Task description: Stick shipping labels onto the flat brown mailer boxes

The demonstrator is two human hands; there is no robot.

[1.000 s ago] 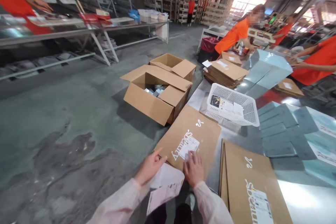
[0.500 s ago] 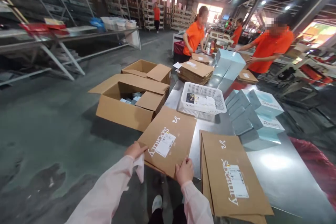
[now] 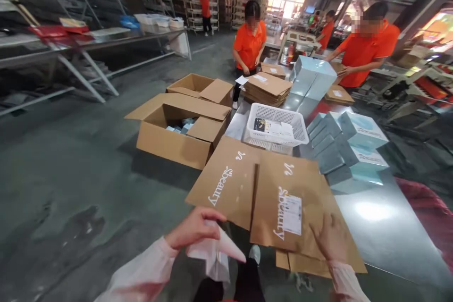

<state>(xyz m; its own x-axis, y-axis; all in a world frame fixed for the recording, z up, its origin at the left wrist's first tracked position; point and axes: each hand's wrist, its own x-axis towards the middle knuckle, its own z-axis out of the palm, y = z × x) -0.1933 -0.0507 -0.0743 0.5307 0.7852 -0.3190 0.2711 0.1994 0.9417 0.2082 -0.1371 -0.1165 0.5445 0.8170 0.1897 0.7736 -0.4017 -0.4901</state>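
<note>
My left hand (image 3: 196,230) is closed on some white sheets (image 3: 212,250), which hang below the fingers in front of the table edge. Just beyond it lies a flat, folded brown cardboard carton (image 3: 226,179) with white "sbeauty" lettering and no label. Beside this, a second flat carton (image 3: 269,174) bears a white printed label (image 3: 293,214) and overlaps the stack at the right. My right hand (image 3: 331,238) rests on the cardboard near that carton's right edge, fingers spread. Lower cartons (image 3: 307,264) stick out at the near edge.
A white perforated basket (image 3: 300,127) with papers stands behind the cartons. Pale blue boxes (image 3: 364,130) are stacked on the metal table (image 3: 375,217) at right. Open cardboard boxes (image 3: 173,146) sit to the left. Co-workers in orange shirts (image 3: 249,42) stand farther back.
The labelled carton has moved from the left stack to the right one, along with my right hand. The left stack's top carton now shows no label. My left hand has come off the cardboard.
</note>
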